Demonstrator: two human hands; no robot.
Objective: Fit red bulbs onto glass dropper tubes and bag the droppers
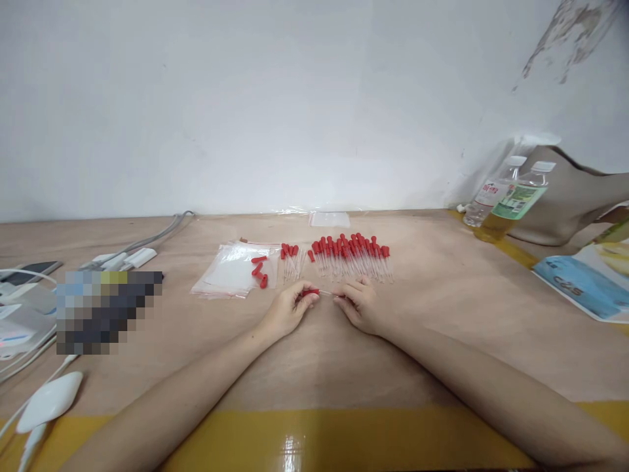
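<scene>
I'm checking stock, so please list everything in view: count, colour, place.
Table: one, brown, underneath
Wall: one, white, back
Held dropper: one, red and clear, centre
Other droppers: many, red and clear, centre back
Plastic bags: stacks, clear, left and by wall
Loose rubber bulbs: few, red, on bags
Bottles: two, clear with white caps, right
Bag-like item: one, taupe, behind bottles
Packaging: some, blue, white, yellowish, right
Cables and adapters: several, white and grey, left
Flat device: one, dark, far left
Pixelated item: one, mixed colours, left
Tape: strips, yellow, near edge
Left hand: one, bare, at red end
Right hand: one, bare, at clear end
</scene>
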